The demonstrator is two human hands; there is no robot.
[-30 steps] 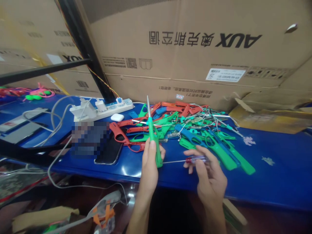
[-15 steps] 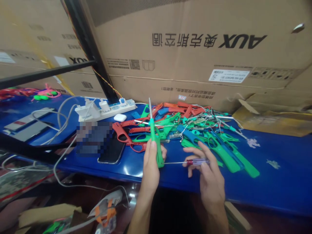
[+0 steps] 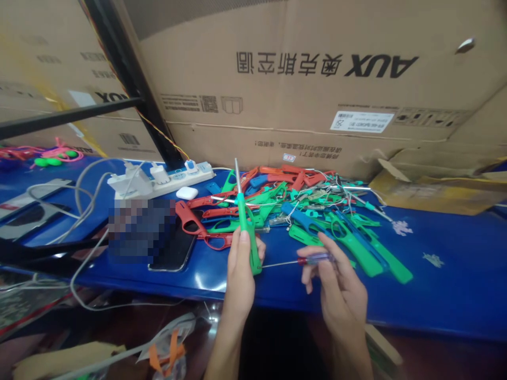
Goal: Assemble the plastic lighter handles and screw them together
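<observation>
The left hand (image 3: 241, 266) is wrapped round the handle of a green lighter (image 3: 243, 216), thumb along it, no gap visible. The lighter stands over the near edge of the table (image 3: 451, 301), metal rod up, leaning slightly left. The shaft of a screwdriver (image 3: 304, 260) runs nearly level to its lower end; the tip appears to touch. A screw there is too small to confirm. The right hand (image 3: 343, 287) has the screwdriver handle loosely between thumb and fingers, index finger raised. Good practice would be a firm left hold, shaft in line with the hole, steady pressure while turning, and left fingers clear of the tip.

The table is blue and glossy. It carries grey phones (image 3: 19, 229), a power strip (image 3: 174, 187), a black phone (image 3: 182, 248), a tangled pile of lighter parts (image 3: 273, 199) and pale bits (image 3: 433, 259). Behind stand a black rack post (image 3: 119, 53) and an upside-down carton (image 3: 285, 116).
</observation>
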